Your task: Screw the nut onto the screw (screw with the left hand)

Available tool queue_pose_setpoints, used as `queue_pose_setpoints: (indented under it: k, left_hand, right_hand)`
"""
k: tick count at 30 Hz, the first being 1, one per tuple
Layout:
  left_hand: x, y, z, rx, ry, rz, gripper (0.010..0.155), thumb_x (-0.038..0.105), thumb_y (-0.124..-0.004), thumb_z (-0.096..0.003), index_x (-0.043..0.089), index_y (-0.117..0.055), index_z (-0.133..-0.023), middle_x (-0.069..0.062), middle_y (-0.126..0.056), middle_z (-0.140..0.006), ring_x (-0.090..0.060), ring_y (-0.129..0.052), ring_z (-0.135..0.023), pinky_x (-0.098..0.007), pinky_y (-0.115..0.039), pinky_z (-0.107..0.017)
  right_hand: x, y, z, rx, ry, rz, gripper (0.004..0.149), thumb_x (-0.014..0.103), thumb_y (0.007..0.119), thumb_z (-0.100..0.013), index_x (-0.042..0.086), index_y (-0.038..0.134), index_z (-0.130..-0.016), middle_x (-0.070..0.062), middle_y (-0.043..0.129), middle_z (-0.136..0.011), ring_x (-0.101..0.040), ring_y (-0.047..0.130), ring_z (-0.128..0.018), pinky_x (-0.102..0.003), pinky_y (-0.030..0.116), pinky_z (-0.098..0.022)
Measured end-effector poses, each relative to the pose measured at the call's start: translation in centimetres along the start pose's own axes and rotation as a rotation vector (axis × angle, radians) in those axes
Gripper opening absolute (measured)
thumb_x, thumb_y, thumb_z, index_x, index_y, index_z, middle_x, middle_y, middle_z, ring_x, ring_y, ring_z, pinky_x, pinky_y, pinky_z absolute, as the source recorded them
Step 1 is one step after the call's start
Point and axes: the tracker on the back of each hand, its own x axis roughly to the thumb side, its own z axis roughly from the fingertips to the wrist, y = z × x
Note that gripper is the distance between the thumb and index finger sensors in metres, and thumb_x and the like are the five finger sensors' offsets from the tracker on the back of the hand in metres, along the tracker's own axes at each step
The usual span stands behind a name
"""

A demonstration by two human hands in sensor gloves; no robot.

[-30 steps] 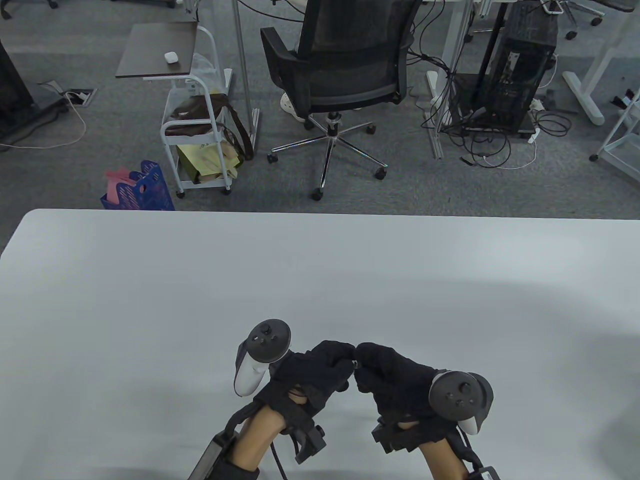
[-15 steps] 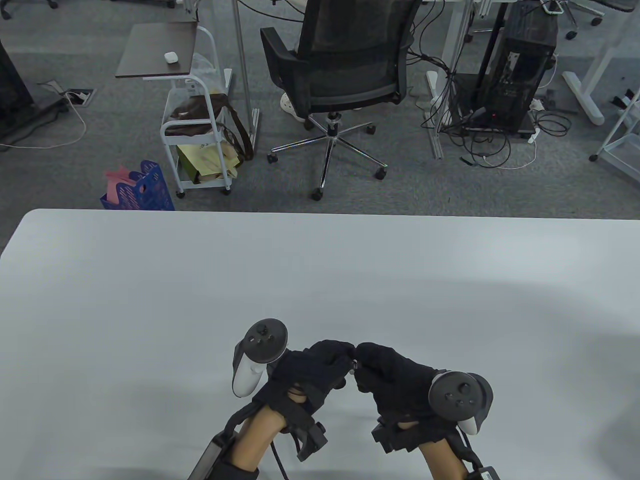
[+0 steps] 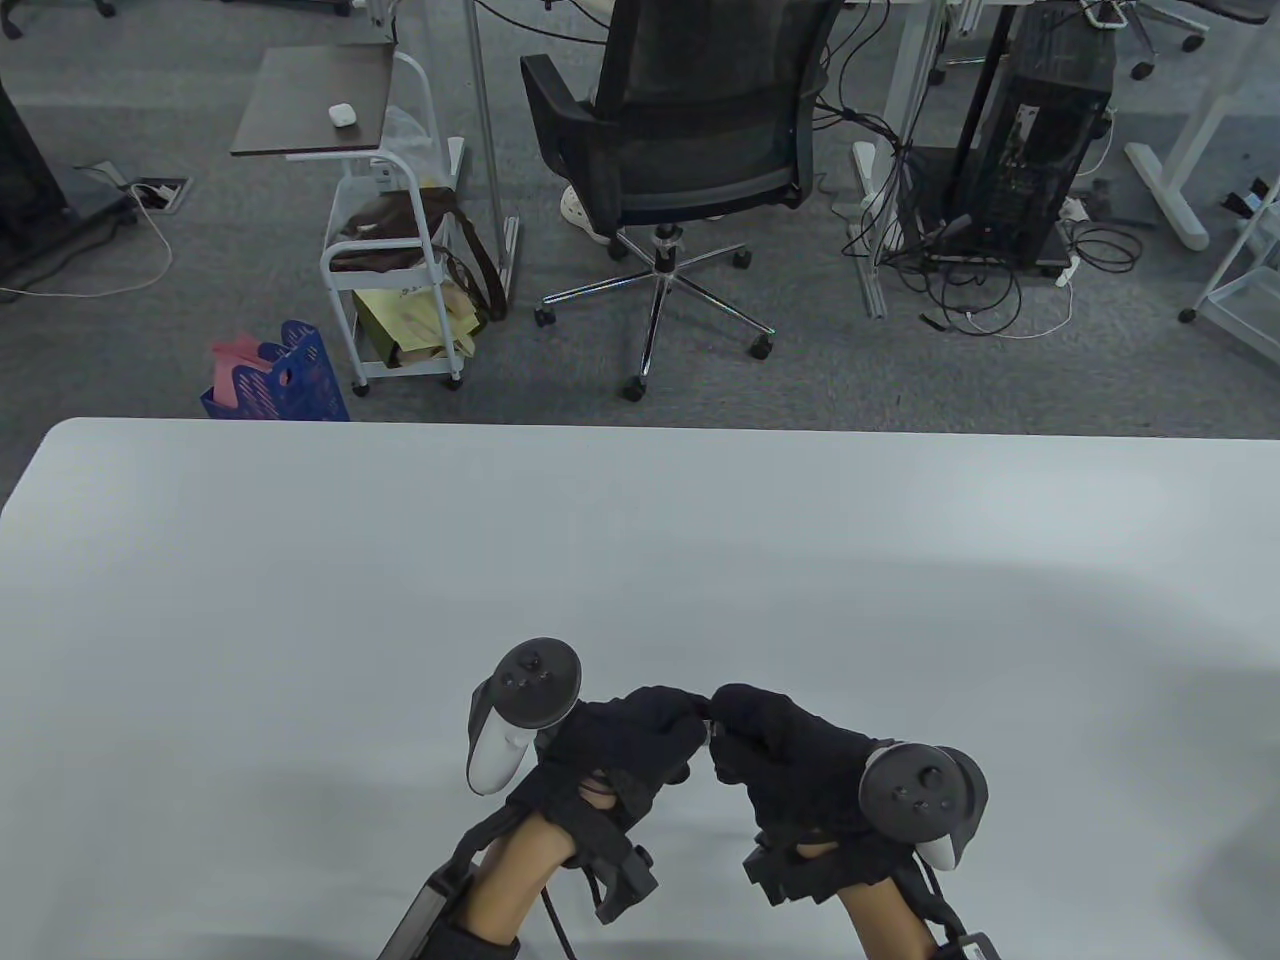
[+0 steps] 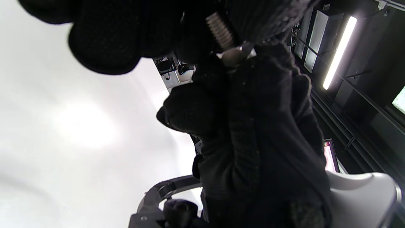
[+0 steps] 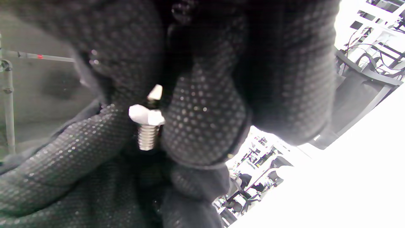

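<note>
Both gloved hands meet fingertip to fingertip above the table [image 3: 300, 600], hiding most of the hardware. Right hand [image 3: 790, 760] pinches the nut [image 5: 146, 114]; left hand [image 3: 620, 750] grips the screw [image 4: 220, 31], whose head stays hidden.

I can't make out any readable writing, label, brand or number from here. The small screen [image 4: 329, 155] in the left wrist view shows colours but no letters I can read, and the bag [image 3: 410, 315] on the cart carries only a blurred mark.
</note>
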Motion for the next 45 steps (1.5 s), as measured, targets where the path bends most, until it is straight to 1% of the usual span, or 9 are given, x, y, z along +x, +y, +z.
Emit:
queue_pose_setpoints:
  k: [8,12,17,20,24,36,40,42,45]
  left_hand:
    - [0.17,0.06,0.02,-0.002,-0.046,0.025,0.064,0.041,-0.072,-0.0451,0.008,-0.06,-0.098,-0.026,-0.071,-0.088,-0.044,-0.086,-0.062,-0.063,-0.062,-0.054]
    - [0.39,-0.11,0.01,0.016,-0.035,-0.021,0.057,0.037,-0.073,-0.0451,0.004,-0.074,-0.092,-0.028,-0.078,-0.083,-0.046,-0.088,-0.058,-0.065,-0.063,-0.052]
    - [0.68,-0.12,-0.01,0.0,-0.051,-0.024,0.053,0.033,-0.073,-0.045,0.008,-0.065,-0.091,-0.024,-0.074,-0.085,-0.043,-0.087,-0.059,-0.063,-0.063,-0.053]
    - [0.32,0.01,0.14,0.012,-0.044,0.026,0.065,0.041,-0.071,-0.0454,0.008,-0.057,-0.099,-0.025,-0.07,-0.089,-0.043,-0.086,-0.062,-0.062,-0.063,-0.054]
    - [0.28,-0.16,-0.01,0.007,-0.019,-0.027,0.057,0.038,-0.072,-0.0452,0.004,-0.077,-0.09,-0.028,-0.083,-0.079,-0.047,-0.091,-0.054,-0.065,-0.065,-0.05]
    - [0.81,-0.08,0.11,0.006,-0.019,-0.084,0.053,0.034,-0.073,-0.0445,0.002,-0.073,-0.087,-0.027,-0.084,-0.074,-0.043,-0.092,-0.049,-0.064,-0.066,-0.048]
    - [0.64,0.09,-0.02,-0.043,-0.052,-0.031,0.055,0.032,-0.074,-0.0451,0.006,-0.065,-0.093,-0.023,-0.077,-0.083,-0.041,-0.089,-0.056,-0.062,-0.065,-0.052]
    - [0.23,0.18,0.06,-0.022,-0.05,0.022,0.064,0.041,-0.072,-0.0455,0.008,-0.059,-0.099,-0.025,-0.073,-0.089,-0.042,-0.088,-0.061,-0.062,-0.064,-0.054]
    - [0.09,0.19,0.06,0.045,-0.023,0.013,0.061,0.041,-0.074,-0.0443,0.003,-0.075,-0.092,-0.029,-0.082,-0.08,-0.046,-0.091,-0.054,-0.065,-0.066,-0.05]
  right_hand:
    - [-0.04,-0.08,0.01,-0.009,0.002,-0.005,0.047,0.033,0.093,-0.031,0.017,0.087,-0.074,-0.005,0.104,-0.06,-0.013,0.117,-0.029,-0.037,0.104,-0.027]
    - [0.01,-0.02,0.01,-0.006,0.001,-0.001,0.047,0.033,0.093,-0.031,0.017,0.087,-0.074,-0.005,0.104,-0.06,-0.013,0.117,-0.029,-0.037,0.104,-0.027]
    - [0.02,0.06,0.04,0.001,0.0,-0.003,0.047,0.033,0.093,-0.031,0.017,0.087,-0.074,-0.005,0.104,-0.06,-0.013,0.117,-0.029,-0.037,0.104,-0.027]
    - [0.07,-0.04,0.03,-0.011,-0.003,-0.003,0.047,0.033,0.093,-0.031,0.017,0.087,-0.074,-0.005,0.104,-0.06,-0.013,0.117,-0.029,-0.037,0.104,-0.027]
    - [0.03,-0.04,0.04,-0.015,-0.002,0.003,0.047,0.033,0.093,-0.031,0.017,0.087,-0.074,-0.005,0.103,-0.06,-0.013,0.117,-0.029,-0.037,0.104,-0.028]
    - [0.33,0.14,-0.11,0.062,-0.018,0.042,0.049,0.028,0.097,-0.03,0.016,0.087,-0.076,-0.007,0.103,-0.063,-0.014,0.117,-0.031,-0.037,0.104,-0.029]
    - [0.41,-0.03,-0.02,0.028,-0.021,0.038,0.048,0.028,0.096,-0.03,0.015,0.088,-0.076,-0.008,0.104,-0.061,-0.014,0.118,-0.029,-0.037,0.104,-0.027]
    - [0.41,-0.06,-0.06,0.019,-0.018,0.029,0.048,0.028,0.096,-0.03,0.014,0.088,-0.076,-0.008,0.104,-0.061,-0.014,0.118,-0.03,-0.037,0.104,-0.027]
    - [0.4,-0.03,-0.03,0.017,-0.017,0.027,0.048,0.028,0.096,-0.03,0.014,0.088,-0.075,-0.007,0.104,-0.061,-0.013,0.118,-0.029,-0.036,0.105,-0.027]
